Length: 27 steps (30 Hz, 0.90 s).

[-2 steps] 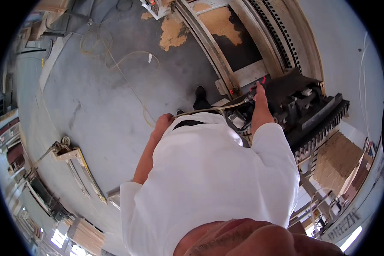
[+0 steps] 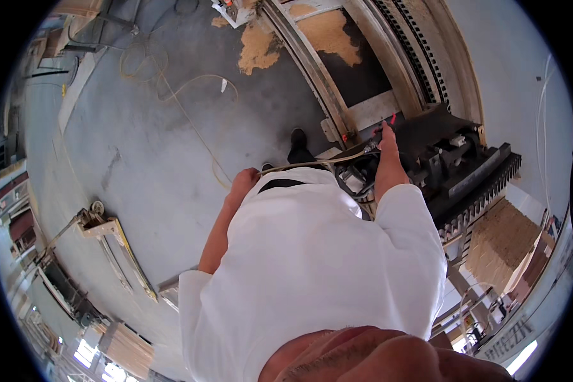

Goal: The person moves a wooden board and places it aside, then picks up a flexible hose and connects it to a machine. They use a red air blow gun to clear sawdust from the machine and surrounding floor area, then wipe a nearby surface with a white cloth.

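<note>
My right hand [image 2: 388, 139] reaches out over a dark machine carriage [image 2: 436, 137] and is closed round an air blow gun [image 2: 376, 130] with a red part showing past the fingers. From the gun's metal fitting a yellowish air hose [image 2: 318, 162] runs across in front of my waist to my left hand [image 2: 244, 181]. The left hand is closed round the hose beside my left hip. Its fingers are partly hidden, and the hose trails from there onto the floor.
Machine rails [image 2: 318, 70] run away ahead on the right, with sawdust [image 2: 328, 35] between and beside them. More hose [image 2: 178, 108] lies in loops on the grey floor. A pallet jack [image 2: 111, 235] stands at left, and stacked boards [image 2: 500, 239] are behind at right.
</note>
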### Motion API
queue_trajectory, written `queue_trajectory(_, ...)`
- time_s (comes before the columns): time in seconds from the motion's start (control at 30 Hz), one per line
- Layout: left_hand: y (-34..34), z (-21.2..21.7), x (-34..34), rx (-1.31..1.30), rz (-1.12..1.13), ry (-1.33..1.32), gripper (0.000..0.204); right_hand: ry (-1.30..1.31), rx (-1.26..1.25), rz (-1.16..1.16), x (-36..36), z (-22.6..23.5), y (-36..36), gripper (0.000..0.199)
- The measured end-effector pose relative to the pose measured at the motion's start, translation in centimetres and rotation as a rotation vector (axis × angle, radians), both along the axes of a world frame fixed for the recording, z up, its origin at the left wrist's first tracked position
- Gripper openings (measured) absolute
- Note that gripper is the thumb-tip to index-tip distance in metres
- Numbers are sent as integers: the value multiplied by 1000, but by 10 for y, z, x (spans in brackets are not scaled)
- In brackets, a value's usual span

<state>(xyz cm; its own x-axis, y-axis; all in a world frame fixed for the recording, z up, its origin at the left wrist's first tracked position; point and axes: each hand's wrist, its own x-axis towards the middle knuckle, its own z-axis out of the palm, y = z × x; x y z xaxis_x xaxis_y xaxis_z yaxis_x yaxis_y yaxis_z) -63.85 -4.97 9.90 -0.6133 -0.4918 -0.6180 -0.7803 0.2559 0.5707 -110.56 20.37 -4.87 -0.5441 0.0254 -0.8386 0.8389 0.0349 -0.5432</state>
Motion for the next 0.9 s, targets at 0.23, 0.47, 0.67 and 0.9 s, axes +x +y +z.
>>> queue_trajectory(0.23,-1,-22,-22,-9,-6,-3,28,-151,-64,28,-23,-15,-11,25)
queue_trajectory(0.47,-2,-6,-12,5,156,-64,28,-309,-70,-20,42,-31,-29,29)
queue_trajectory(0.67,4,-4,27,-6,250,-103,25,-299,-8,115,43,1,-76,33)
queue_trajectory(0.9,14,-5,124,-171,168,-214,16,-144,171,314,93,-19,-98,23)
